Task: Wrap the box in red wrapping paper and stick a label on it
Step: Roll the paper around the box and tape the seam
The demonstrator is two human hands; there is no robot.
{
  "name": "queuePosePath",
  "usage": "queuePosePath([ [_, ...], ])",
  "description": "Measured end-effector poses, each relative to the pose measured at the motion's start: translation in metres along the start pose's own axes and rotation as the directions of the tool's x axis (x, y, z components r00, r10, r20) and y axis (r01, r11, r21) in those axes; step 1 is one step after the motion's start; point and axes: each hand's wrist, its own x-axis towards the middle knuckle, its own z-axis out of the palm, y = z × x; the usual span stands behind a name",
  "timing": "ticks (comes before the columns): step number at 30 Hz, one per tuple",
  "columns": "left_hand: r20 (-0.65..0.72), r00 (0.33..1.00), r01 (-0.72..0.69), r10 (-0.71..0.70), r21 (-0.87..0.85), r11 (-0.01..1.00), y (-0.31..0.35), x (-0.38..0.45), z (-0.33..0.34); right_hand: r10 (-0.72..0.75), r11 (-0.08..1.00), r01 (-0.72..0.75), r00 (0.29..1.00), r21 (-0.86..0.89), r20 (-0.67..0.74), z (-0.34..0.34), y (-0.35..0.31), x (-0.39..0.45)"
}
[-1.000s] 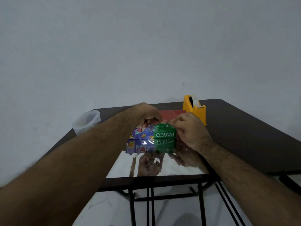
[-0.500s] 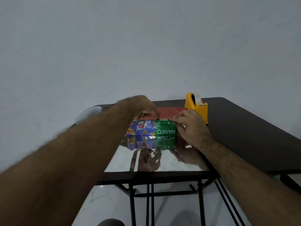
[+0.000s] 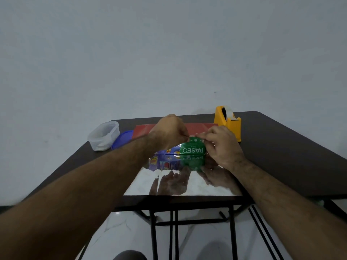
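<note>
The box [image 3: 192,150], green with "PASEO" print and a purple patterned half, lies on the shiny silver side of the wrapping paper [image 3: 187,184]. The paper's red side [image 3: 199,127] shows just behind the box. My left hand [image 3: 169,135] hovers over the box's top left with its fingers curled. My right hand [image 3: 222,146] is at the top right, thumb and forefinger pinched. Both sets of fingertips meet at the box's far top edge, where the red paper reaches it. What exactly they pinch is too small to make out.
A yellow tape dispenser [image 3: 228,123] stands right behind my right hand. A clear plastic tub [image 3: 104,136] and its blue lid [image 3: 122,140] sit at the back left of the dark table [image 3: 281,156]. The paper reaches the table's front edge.
My left hand has lifted and shifted a little left, uncovering the tub. My right hand's fingertips have moved up to the box's top edge. The box has stayed put.
</note>
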Motion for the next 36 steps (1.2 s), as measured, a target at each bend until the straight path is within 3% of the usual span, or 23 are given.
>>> queuePosePath([
  [6, -0.092, 0.992, 0.074, -0.090, -0.164, 0.984, 0.001, 0.006, 0.005, 0.018, 1.000, -0.018, 1.000, 0.013, 0.005, 0.003, 0.003, 0.000],
  [16, -0.002, 1.000, 0.018, -0.018, 0.013, 1.000, -0.024, -0.001, -0.011, 0.104, 0.993, -0.105, 0.994, 0.052, 0.027, 0.000, -0.003, 0.001],
  [22, -0.130, 0.980, 0.105, -0.147, -0.287, 0.952, -0.004, 0.025, -0.014, 0.211, 0.965, -0.204, 0.977, 0.166, -0.025, -0.010, 0.006, 0.006],
  [25, -0.073, 0.991, 0.083, -0.111, -0.306, 0.948, 0.016, 0.045, -0.012, 0.288, 0.949, -0.265, 0.950, 0.171, -0.123, -0.021, 0.023, 0.013],
  [27, 0.057, 0.998, 0.038, -0.029, -0.173, 0.984, 0.026, 0.051, -0.011, 0.213, 0.975, -0.206, 0.974, 0.078, -0.080, -0.029, 0.031, 0.014],
  [29, 0.177, 0.983, -0.045, 0.043, 0.007, 0.999, 0.031, 0.053, -0.009, 0.011, 1.000, -0.011, 1.000, -0.018, 0.002, -0.027, 0.034, 0.011],
  [31, 0.232, 0.970, -0.095, 0.074, 0.083, 0.992, 0.028, 0.052, -0.006, -0.115, 0.992, 0.116, 0.993, -0.046, 0.033, -0.023, 0.032, 0.009],
  [36, 0.150, 0.979, -0.128, 0.140, -0.084, 0.988, 0.000, 0.046, 0.005, -0.141, 0.989, 0.140, 0.990, -0.049, -0.009, -0.012, 0.032, 0.013],
])
